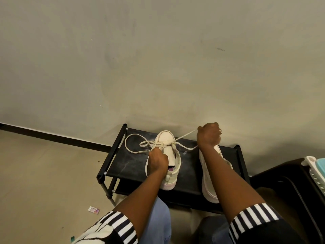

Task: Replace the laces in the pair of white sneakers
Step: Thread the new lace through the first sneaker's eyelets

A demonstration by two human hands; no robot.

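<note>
On a dusty black shoe rack (126, 164) against a bare beige wall (158, 59) stand the left sneaker (167, 138) and right sneaker (207, 182), the left grip (157, 160) clutching the lace (186, 135) over the former, the right grip (209, 136) clenching its taut end.

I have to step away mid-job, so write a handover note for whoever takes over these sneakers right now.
Left hand: grips the lace at the crossing over the first sneaker.
Right hand: grips one lace end, pulled taut.
Both sneakers are on the black rack.
Done: the first sneaker looks laced.
Left: finish its bow. The second sneaker is mostly hidden behind the right forearm, so check its lacing.
</note>
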